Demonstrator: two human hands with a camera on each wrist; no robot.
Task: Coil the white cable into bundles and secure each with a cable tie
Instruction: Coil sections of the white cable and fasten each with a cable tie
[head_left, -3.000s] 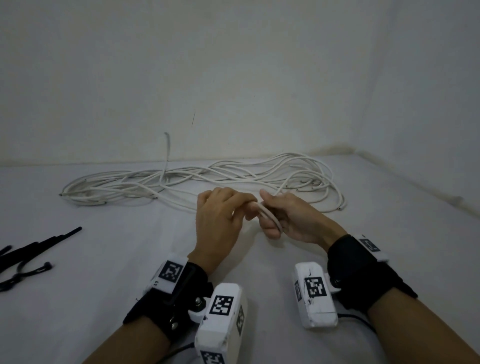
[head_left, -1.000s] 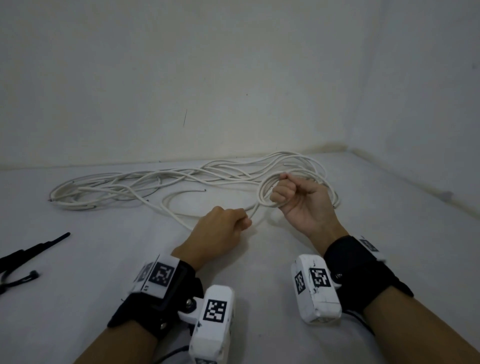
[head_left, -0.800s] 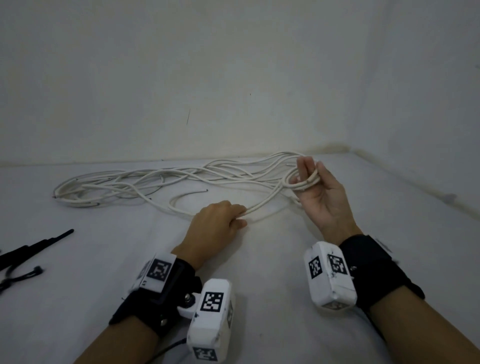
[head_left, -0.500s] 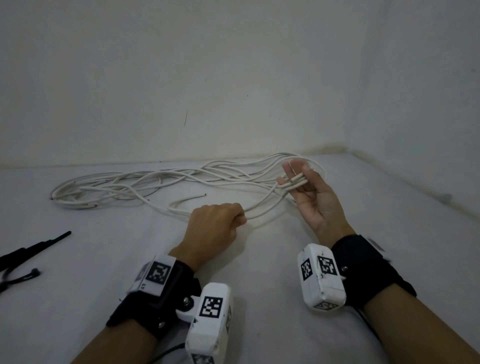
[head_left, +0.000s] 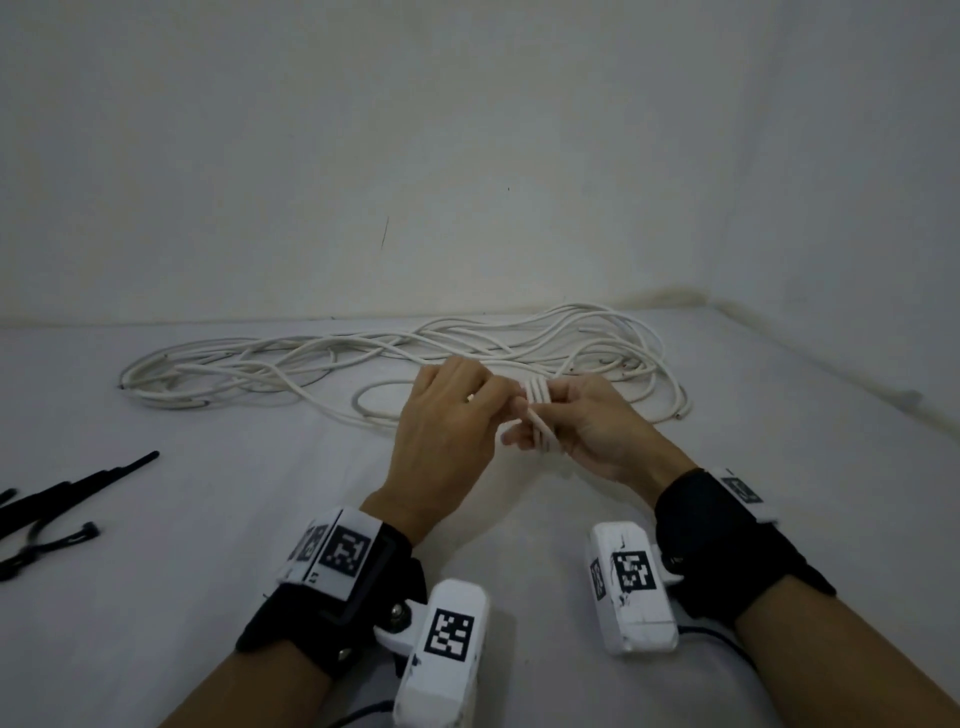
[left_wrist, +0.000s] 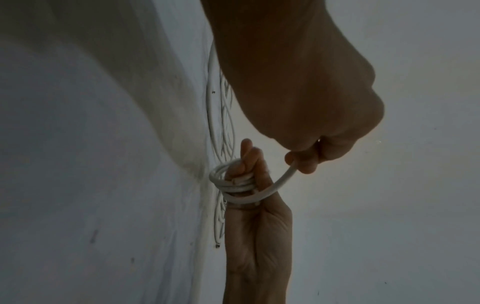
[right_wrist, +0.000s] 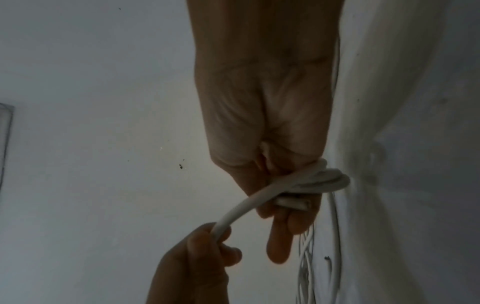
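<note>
A long white cable (head_left: 467, 353) lies in loose loops on the white surface at the back. Several turns of it form a small coil (head_left: 537, 410) wound round the fingers of my right hand (head_left: 540, 436), whose thumb holds the turns in place. The right wrist view shows the coil (right_wrist: 311, 181) across those fingers, with a cut cable end tucked under it. My left hand (head_left: 511, 410) is right beside it and pinches the running strand (left_wrist: 280, 181), which curves from its fingertips (left_wrist: 301, 162) onto the coil. Black cable ties (head_left: 52, 488) lie at the far left.
The white surface (head_left: 260, 519) meets a white wall (head_left: 467, 156) at the back and another on the right. The loose loops spread across the back from left to right. Marker-tagged camera units are strapped to both wrists.
My left hand has lifted off the surface and carried the strand over to my right hand. The right hand has come down and closer, with the cable now wound more tightly round its fingers.
</note>
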